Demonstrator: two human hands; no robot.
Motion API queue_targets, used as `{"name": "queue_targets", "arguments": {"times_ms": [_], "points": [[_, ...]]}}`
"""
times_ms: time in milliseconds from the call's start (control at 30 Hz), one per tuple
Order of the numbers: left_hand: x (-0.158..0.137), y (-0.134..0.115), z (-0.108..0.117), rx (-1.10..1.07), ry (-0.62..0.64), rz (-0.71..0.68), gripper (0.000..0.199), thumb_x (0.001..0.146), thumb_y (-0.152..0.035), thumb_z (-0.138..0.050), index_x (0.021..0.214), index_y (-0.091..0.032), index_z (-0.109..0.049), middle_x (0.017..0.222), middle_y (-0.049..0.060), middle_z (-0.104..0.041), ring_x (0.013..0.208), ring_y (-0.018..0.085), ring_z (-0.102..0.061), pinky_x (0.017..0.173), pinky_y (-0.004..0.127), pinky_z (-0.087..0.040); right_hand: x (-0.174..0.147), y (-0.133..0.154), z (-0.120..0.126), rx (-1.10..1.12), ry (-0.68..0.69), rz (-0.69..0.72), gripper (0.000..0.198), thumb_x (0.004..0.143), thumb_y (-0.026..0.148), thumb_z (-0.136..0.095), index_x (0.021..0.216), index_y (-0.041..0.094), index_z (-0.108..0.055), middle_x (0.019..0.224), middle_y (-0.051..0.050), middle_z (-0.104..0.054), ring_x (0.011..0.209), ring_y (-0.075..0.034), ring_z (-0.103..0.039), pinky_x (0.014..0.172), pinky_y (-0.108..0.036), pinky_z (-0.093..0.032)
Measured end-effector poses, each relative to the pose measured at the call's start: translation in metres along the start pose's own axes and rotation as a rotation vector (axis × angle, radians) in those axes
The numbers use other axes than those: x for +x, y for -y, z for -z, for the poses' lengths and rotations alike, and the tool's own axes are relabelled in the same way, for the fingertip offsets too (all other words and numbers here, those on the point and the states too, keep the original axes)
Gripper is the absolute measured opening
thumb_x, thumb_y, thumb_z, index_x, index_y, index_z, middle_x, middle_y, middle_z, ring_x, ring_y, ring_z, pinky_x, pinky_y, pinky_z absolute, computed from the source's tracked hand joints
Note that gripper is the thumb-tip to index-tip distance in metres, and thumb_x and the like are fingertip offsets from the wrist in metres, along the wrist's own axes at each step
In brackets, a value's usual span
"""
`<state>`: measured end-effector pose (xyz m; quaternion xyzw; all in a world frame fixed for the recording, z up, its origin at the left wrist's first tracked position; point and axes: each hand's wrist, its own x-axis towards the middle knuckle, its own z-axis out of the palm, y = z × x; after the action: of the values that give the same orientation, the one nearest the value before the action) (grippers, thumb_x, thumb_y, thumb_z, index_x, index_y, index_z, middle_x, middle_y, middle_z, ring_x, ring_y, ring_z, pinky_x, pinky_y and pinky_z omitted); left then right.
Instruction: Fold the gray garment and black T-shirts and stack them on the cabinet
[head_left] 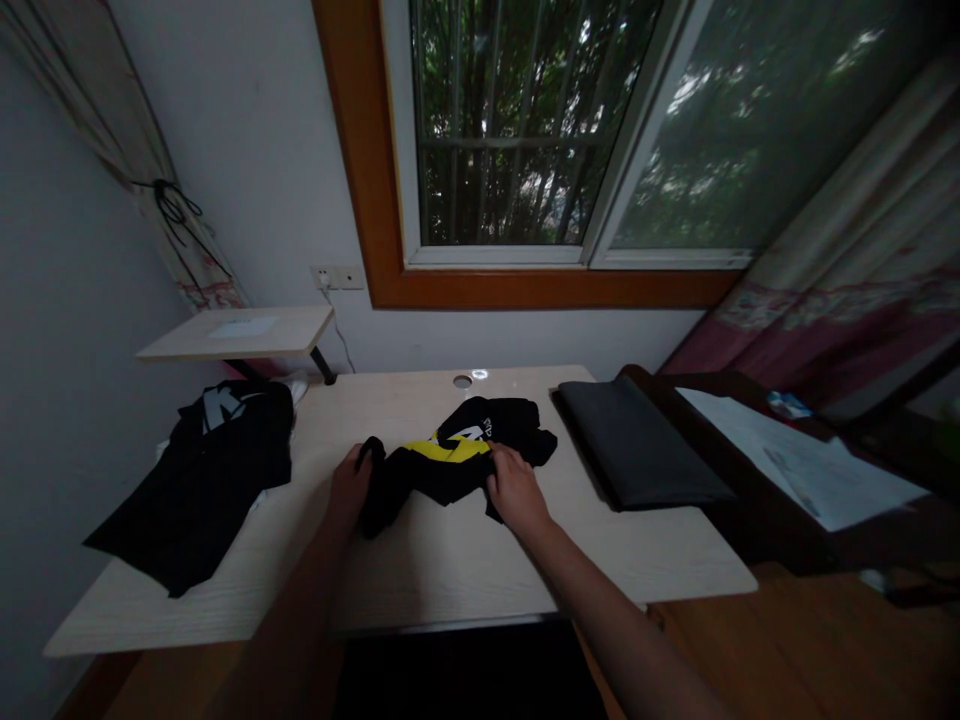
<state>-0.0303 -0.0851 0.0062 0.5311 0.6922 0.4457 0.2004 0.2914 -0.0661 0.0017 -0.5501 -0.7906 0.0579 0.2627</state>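
A crumpled black garment [442, 480] with a yellow patch and white lettering lies across the middle of the desk; its exact kind is not plain. My left hand [350, 487] grips a bunched edge at its left end, fingers closed around the cloth. At the near right edge, my right hand [516, 487] pinches the fabric just beside the yellow part. Between my hands the cloth is slightly lifted and folded, while its far portion rests on the desktop. My fingertips are partly hidden by the dark material.
Another black garment [210, 480] with a grey letter print is spread at the desk's left, below a small raised shelf [277, 335]. A flat black folder-like case [637, 445] lies at the right. Beyond it, paper sheets [802, 455] rest on a dark surface. The pale desk [652, 560] stands against the window wall.
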Motion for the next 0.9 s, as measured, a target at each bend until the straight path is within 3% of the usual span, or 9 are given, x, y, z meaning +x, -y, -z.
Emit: {"name": "queue_targets", "arguments": {"times_ms": [233,400,667,900], "points": [[-0.036,-0.005,0.016,-0.09,0.01,0.046,0.034,0.088,-0.048,-0.048,0.098,-0.022,-0.068,0.091,0.004,-0.073,0.086,0.025,-0.067,0.078,0.036,-0.051,-0.025,0.007,0.01,0.034,0.009,0.024,0.046,0.085,0.009,-0.051,0.13,0.018,-0.056,0.14,-0.013,-0.059,0.132,-0.029,-0.05,0.103,-0.043,-0.044],[-0.031,-0.005,0.019,-0.187,0.019,0.081,0.041,0.087,-0.054,-0.051,0.101,-0.021,-0.07,0.091,0.005,-0.074,0.085,0.024,-0.067,0.078,0.035,-0.052,-0.017,0.003,0.007,0.051,-0.001,-0.007,0.04,0.085,0.01,-0.052,0.123,0.02,-0.059,0.132,-0.012,-0.064,0.126,-0.028,-0.054,0.103,-0.042,-0.045],[-0.026,-0.002,0.022,-0.485,-0.074,0.28,0.056,0.082,-0.063,-0.058,0.115,-0.02,-0.068,0.1,0.005,-0.073,0.086,0.021,-0.068,0.071,0.03,-0.054,-0.01,-0.002,0.006,0.11,-0.033,-0.01,0.035,0.087,0.011,-0.049,0.119,0.019,-0.06,0.117,-0.011,-0.067,0.115,-0.026,-0.059,0.102,-0.038,-0.047],[-0.027,-0.01,0.024,-0.548,-0.053,0.302,0.06,0.079,-0.066,-0.062,0.115,-0.018,-0.068,0.098,0.006,-0.073,0.085,0.022,-0.069,0.071,0.031,-0.055,-0.01,-0.004,0.004,0.13,-0.035,-0.03,0.033,0.089,0.011,-0.047,0.12,0.018,-0.058,0.115,-0.012,-0.065,0.113,-0.026,-0.06,0.101,-0.037,-0.047]]}}
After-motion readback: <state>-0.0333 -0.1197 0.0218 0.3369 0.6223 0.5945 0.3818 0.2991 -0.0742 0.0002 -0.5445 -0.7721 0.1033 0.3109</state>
